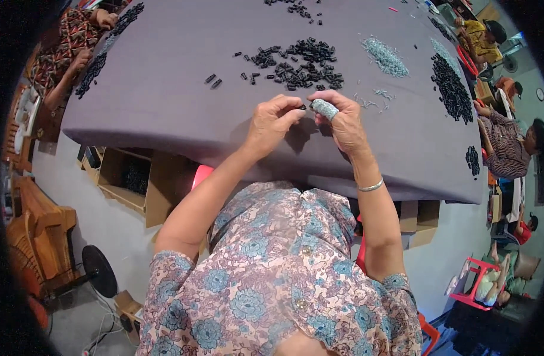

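Over the near part of the grey cloth-covered table [165, 101], both my hands are raised close together. My left hand [269, 123] is closed in a pinch on a small black plastic piece [302, 108]. Facing it, my right hand [348, 121] is also pinched shut, with something dark at its fingertips that I cannot make out. Light grey wrapping [326, 109] covers one of its fingers. Just beyond my hands lies a loose pile of short black plastic pieces [307, 62]. To its right is a heap of small silvery-grey parts [383, 56], with several strays nearer me.
Two black pieces [216, 83] lie apart on the left. More black pieces [453, 89] are heaped along the right edge, where other people sit. Another person's hand [82, 59] rests at the left edge. An open cardboard box [150, 190] stands below the table, left; a black fan [98, 272] is nearby.
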The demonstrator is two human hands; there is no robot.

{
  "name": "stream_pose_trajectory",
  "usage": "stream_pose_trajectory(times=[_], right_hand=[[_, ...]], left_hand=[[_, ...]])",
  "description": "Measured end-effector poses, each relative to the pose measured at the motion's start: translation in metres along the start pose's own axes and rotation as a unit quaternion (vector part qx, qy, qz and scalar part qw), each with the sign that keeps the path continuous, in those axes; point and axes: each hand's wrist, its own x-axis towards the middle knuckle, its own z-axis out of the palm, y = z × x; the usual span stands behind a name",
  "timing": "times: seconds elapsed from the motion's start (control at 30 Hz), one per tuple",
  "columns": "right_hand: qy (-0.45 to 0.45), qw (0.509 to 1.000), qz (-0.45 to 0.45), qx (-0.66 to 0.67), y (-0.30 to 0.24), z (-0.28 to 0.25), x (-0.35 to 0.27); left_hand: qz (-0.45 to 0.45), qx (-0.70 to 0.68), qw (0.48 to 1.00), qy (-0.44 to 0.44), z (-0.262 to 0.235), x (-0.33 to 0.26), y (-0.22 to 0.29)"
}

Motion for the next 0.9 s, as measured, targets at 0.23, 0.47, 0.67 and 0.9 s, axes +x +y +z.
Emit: stream_pose_trajectory(times=[0.23, 0.47, 0.67, 0.9], right_hand=[[0.002, 1.0, -0.003, 0.014, 0.0003, 0.0029, -0.0042], [0.003, 1.0, -0.026, -0.002, 0.0044, -0.0005, -0.0026], [0.014, 0.996, 0.0, -0.089, -0.0036, 0.0061, -0.0058], [0.023, 0.99, -0.045, -0.134, -0.0025, 0.0085, -0.0034]], left_hand=[[0.015, 0.016, 1.0, -0.013, -0.0011, -0.0007, 0.0023], [0.044, 0.032, 0.998, -0.018, -0.0003, -0.0008, 0.0038], [0.052, 0.043, 0.998, -0.018, -0.002, -0.0018, 0.0042], [0.101, 0.124, 0.987, -0.006, 0.0004, -0.0029, 0.0008]])
